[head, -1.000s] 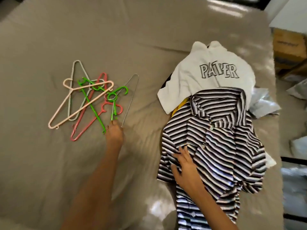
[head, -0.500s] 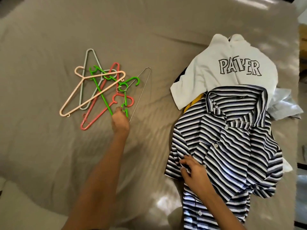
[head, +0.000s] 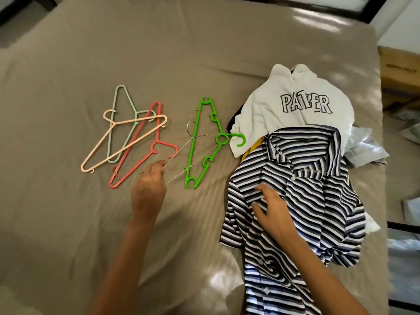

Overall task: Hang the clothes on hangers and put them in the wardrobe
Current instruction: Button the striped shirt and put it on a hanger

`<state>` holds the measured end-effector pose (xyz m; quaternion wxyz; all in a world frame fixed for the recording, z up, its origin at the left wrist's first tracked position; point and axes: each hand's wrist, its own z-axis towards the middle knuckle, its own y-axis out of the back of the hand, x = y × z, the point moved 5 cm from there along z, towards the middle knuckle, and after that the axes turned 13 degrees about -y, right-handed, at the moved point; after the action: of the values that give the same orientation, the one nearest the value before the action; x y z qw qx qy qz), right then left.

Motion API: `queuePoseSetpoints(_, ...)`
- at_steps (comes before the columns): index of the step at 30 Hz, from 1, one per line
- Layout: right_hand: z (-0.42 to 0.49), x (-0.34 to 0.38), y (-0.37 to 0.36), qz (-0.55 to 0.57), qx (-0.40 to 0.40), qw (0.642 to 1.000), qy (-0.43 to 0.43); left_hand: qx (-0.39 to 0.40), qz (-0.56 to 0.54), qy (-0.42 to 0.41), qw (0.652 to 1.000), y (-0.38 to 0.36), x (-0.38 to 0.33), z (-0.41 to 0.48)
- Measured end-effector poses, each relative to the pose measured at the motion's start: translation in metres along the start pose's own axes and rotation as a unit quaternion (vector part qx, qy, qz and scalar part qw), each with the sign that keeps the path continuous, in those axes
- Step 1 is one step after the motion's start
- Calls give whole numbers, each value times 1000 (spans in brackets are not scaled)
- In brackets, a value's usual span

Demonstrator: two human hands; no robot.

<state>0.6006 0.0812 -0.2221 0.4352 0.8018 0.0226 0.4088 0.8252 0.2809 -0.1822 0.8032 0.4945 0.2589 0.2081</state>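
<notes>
Left hand extended over the bed, grip pinching the near end of the thin wire hanger. Right hand flat on the striped shirt, fingers spread, gripping nothing. Wire hanger crosses the green hanger; over or under, can't tell.

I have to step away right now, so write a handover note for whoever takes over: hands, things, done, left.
Left hand pinches the wire hanger; right hand rests flat on the striped shirt.
Green hanger lies beside the clothes; three more hangers lie further left on the bed.
Done: nothing hung yet.
Left: hang the shirt and the white sweatshirt, then into the wardrobe.
</notes>
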Motion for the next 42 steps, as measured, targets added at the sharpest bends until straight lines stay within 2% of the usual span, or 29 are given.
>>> queuePoseSetpoints(3, 4, 13, 8, 8, -27, 999, 18, -35, 63, -58, 996, 28, -6, 6)
queuePoseSetpoints(5, 5, 20, 8, 16, -43, 998, 31, -36, 50, -88, 994, 40, -9, 13)
queuePoseSetpoints(8, 8, 27, 11, 44, -54, 997, 18, -29, -9, -85, 996, 55, -15, 18)
queuePoseSetpoints(10, 10, 35, 25, 43, -110, 992, 49, -17, -107, -83, 991, 57, -17, 25)
queuePoseSetpoints(12, 15, 43, 40, -18, -167, 980, 108, 16, -202, -120, 972, 51, -27, 33)
queuePoseSetpoints(14, 22, 42, 52, -95, -179, 970, 136, 71, -284, -151, 944, 38, -44, 42)
queuePoseSetpoints(17, 29, 27, 61, -182, -93, 974, 103, 166, -373, -128, 904, 12, -65, 53)
queuePoseSetpoints(19, 25, 9, 75, -191, -59, 978, 56, 202, -396, -121, 888, -5, -82, 62)
queuePoseSetpoints(21, 16, -11, 99, -198, -127, 971, 42, 232, -432, -111, 864, -22, -107, 70)
queuePoseSetpoints(23, 8, -31, 124, -204, -193, 959, 32, 223, -462, -79, 855, -43, -134, 78)
queuePoseSetpoints(27, 7, -74, 166, -202, -223, 952, -65, 120, -431, 84, 890, -93, -165, 102)
queuePoseSetpoints(30, 3, -99, 190, -237, -235, 938, -89, 162, -373, 151, 901, -128, -199, 121)
queuePoseSetpoints(34, 0, -126, 208, -264, -229, 928, -133, 229, -315, 93, 916, -163, -233, 137)
queuePoseSetpoints(37, 5, -142, 214, -272, -217, 926, -147, 263, -305, 60, 913, -179, -245, 145)
queuePoseSetpoints(40, 11, -138, 212, -312, -171, 928, -110, 262, -262, 33, 928, -188, -241, 156)
queuePoseSetpoints(42, 15, -134, 207, -335, -133, 928, -92, 234, -262, 24, 936, -182, -239, 160)
